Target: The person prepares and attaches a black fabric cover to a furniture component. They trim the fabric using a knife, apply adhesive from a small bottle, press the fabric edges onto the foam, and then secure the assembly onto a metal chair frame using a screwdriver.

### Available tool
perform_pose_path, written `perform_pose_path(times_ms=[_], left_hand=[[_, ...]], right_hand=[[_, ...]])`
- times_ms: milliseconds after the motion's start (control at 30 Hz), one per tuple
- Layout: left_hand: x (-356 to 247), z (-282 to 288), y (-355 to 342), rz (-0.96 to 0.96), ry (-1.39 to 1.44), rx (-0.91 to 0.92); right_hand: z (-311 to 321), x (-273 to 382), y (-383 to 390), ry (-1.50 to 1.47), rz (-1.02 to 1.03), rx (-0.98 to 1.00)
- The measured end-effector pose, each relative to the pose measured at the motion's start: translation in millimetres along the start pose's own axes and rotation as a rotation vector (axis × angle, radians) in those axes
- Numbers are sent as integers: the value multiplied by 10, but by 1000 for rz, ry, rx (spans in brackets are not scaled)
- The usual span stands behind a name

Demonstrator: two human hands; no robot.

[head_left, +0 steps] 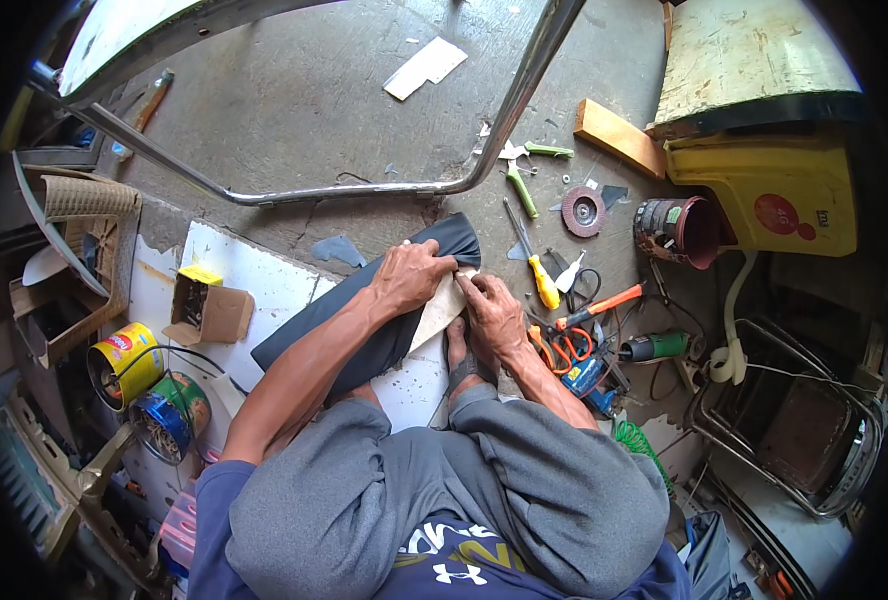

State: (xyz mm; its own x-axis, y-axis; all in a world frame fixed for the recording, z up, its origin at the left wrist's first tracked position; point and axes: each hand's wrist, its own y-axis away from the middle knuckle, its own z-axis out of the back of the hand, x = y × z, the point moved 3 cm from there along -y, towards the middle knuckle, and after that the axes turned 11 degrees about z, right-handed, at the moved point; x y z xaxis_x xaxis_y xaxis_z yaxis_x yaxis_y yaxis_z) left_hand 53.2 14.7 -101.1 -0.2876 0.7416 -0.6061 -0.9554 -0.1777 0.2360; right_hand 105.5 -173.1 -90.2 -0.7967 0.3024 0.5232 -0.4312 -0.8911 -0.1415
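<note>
A long dark sheet of smooth covering material [309, 323] lies slantwise between my knees, its far end bunched over the end of a pale, flat piece [438, 316]. My left hand [411, 277] presses on the dark sheet near that far end, its fingers curled and closed on the fold. Close beside it, my right hand [494, 315] pinches the sheet's edge against the pale piece. The two hands' fingertips nearly meet there. What lies under the fingertips is hidden. My right foot [457, 345], in a dark sandal, is just below the pale piece.
To the right lie a yellow-handled screwdriver [542, 280], green-handled pliers [521, 190], a flap disc [583, 212], orange-handled scissors [562, 350] and a blue power tool [592, 383]. A bent metal tube frame [354, 188] spans ahead. At left stand a small open carton [226, 313] and a yellow tin [129, 362].
</note>
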Motion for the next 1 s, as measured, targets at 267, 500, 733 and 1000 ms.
perform_pose_path(times_ms=[267, 500, 733, 1000], left_hand=[[-9, -115, 5, 41, -42, -35], [-82, -67, 24, 84, -73, -47], [-78, -108, 32, 73, -58, -100], [-108, -117, 42, 82, -37, -131]], right_hand=[[296, -445, 283, 141, -382, -245], [592, -1265, 647, 219, -975, -247], [641, -1393, 682, 174, -1040, -256], [658, -557, 668, -28, -696, -402]])
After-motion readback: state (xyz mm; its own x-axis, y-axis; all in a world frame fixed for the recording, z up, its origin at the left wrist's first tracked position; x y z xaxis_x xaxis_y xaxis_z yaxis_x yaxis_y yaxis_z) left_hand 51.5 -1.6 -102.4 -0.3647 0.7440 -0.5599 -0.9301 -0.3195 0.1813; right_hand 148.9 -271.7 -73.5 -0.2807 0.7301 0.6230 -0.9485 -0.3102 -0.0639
